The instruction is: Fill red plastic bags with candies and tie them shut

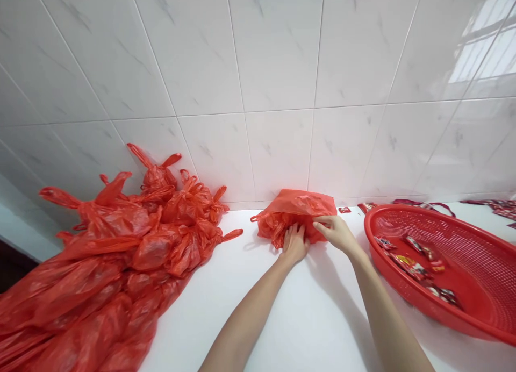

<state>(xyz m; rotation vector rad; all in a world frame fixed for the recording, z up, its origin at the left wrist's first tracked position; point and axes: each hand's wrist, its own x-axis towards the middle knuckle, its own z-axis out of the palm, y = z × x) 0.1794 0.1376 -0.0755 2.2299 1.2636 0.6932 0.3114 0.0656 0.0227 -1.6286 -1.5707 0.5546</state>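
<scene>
A red bag lies on the white surface against the tiled wall, its mouth facing me. Crumpled thin red plastic with a loop handle bulges at its left side; whether this is a separate bag inside it I cannot tell. My left hand rests at the mouth, fingers stretched out and slightly apart against the red plastic, the tips partly within the opening. At the right edge of the mouth, my right hand pinches the bag's rim between thumb and fingers. The bag's contents are hidden.
Many tied red plastic bags are heaped on the left. On the right stands a red perforated basket with several wrapped snacks inside. A small red packet and more dark red packets lie along the wall.
</scene>
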